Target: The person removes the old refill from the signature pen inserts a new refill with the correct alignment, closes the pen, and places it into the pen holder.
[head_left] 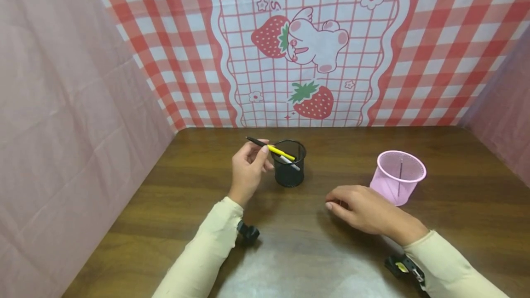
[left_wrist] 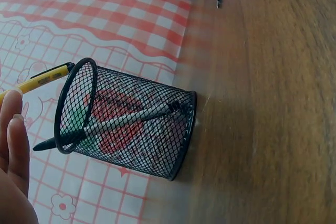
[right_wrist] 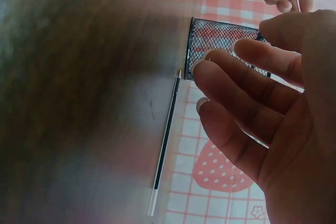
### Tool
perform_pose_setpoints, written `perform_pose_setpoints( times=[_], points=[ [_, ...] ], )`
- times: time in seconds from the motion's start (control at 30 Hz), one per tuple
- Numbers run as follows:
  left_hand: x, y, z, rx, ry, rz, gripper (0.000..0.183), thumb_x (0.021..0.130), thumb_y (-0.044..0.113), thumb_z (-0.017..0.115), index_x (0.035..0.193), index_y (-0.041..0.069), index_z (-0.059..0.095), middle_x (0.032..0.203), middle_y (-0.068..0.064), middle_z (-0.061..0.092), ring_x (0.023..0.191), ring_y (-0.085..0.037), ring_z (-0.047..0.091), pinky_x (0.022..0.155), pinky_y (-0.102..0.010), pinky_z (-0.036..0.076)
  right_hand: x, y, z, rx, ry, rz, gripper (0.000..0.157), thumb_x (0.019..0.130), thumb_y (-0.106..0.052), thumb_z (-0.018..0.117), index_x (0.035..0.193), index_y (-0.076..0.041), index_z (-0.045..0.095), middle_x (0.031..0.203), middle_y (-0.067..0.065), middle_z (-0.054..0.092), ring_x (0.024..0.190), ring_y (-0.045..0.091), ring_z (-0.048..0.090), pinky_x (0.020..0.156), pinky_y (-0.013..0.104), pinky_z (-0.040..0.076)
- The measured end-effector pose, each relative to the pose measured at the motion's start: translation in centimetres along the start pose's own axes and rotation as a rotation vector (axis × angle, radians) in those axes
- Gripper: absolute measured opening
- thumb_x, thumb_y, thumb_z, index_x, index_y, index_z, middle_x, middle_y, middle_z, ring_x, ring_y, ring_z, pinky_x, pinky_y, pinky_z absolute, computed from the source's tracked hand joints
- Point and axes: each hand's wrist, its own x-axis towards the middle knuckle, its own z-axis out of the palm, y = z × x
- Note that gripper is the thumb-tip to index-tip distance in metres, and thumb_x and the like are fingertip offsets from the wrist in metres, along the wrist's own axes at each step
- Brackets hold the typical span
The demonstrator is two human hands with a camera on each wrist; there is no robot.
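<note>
My left hand [head_left: 248, 164] pinches a yellow pen [head_left: 280, 151] with a black front end, held slanting beside the rim of a black mesh pen cup [head_left: 289, 176]. Its clip end lies over the cup's opening in the head view. Inside that cup leans a pen with a pale barrel [left_wrist: 118, 121], its dark end sticking out past the rim. My right hand [head_left: 364, 208] hovers low over the table with loosely bent fingers and holds nothing. A thin black pen refill [right_wrist: 167, 137] with a clear end lies near those fingers in the right wrist view.
A pink mesh cup [head_left: 391, 190] stands just beyond my right hand, with a thin dark line showing in its mesh. Behind the brown wooden table [head_left: 165, 238] hangs a red-and-white checked cloth [head_left: 265, 72] with strawberries. Pink cloth [head_left: 74, 128] borders the left side.
</note>
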Motion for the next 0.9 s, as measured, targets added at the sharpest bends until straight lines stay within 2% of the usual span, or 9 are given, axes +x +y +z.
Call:
perform_pose_setpoints(
  times=[0.13, 0.23, 0.47, 0.67, 0.9],
  points=[
    [0.0, -0.1, -0.1, 0.023, 0.004, -0.021, 0.017, 0.091, 0.004, 0.056, 0.105, -0.005, 0.061, 0.078, -0.021, 0.061, 0.053, -0.039, 0.058, 0.046, -0.046, 0.049, 0.1, 0.1, 0.0, -0.006, -0.006, -0.004, 0.009, 0.089, -0.031, 0.061, 0.093, -0.024, 0.067, 0.088, -0.022, 0.059, 0.080, -0.002, 0.057, 0.072, 0.029, 0.050],
    [-0.1, -0.3, -0.1, 0.033, -0.012, -0.041, 0.017, 0.091, 0.004, 0.057, 0.105, -0.004, 0.062, 0.079, -0.020, 0.063, 0.054, -0.038, 0.059, 0.047, -0.045, 0.050, 0.1, 0.1, 0.0, -0.010, -0.009, -0.004, 0.010, 0.089, -0.031, 0.061, 0.093, -0.024, 0.067, 0.088, -0.022, 0.059, 0.080, -0.002, 0.057, 0.072, 0.029, 0.050],
    [-0.2, -0.9, 0.0, 0.024, -0.041, -0.051, 0.020, 0.090, 0.004, 0.057, 0.105, -0.010, 0.059, 0.092, -0.022, 0.066, 0.055, -0.036, 0.059, 0.047, -0.038, 0.050, 0.1, 0.1, 0.1, -0.014, -0.012, -0.003, 0.009, 0.089, -0.031, 0.061, 0.093, -0.024, 0.066, 0.088, -0.022, 0.059, 0.080, -0.002, 0.057, 0.072, 0.029, 0.051],
    [-0.4, -1.1, 0.0, 0.024, -0.057, -0.057, 0.016, 0.091, 0.003, 0.057, 0.104, -0.005, 0.061, 0.094, -0.021, 0.066, 0.056, -0.039, 0.059, 0.049, -0.050, 0.048, 0.1, 0.1, 0.1, -0.010, -0.014, -0.003, 0.010, 0.089, -0.030, 0.062, 0.093, -0.024, 0.067, 0.089, -0.021, 0.059, 0.081, -0.001, 0.057, 0.073, 0.029, 0.051],
    [-0.5, -1.4, 0.2, 0.013, -0.069, -0.068, 0.015, 0.090, 0.003, 0.057, 0.103, -0.004, 0.062, 0.094, -0.022, 0.066, 0.056, -0.040, 0.058, 0.047, -0.034, 0.050, 0.0, 0.0, 0.1, 0.004, -0.015, 0.000, 0.009, 0.089, -0.030, 0.061, 0.093, -0.024, 0.067, 0.088, -0.022, 0.059, 0.081, -0.002, 0.057, 0.073, 0.029, 0.050]
  ],
)
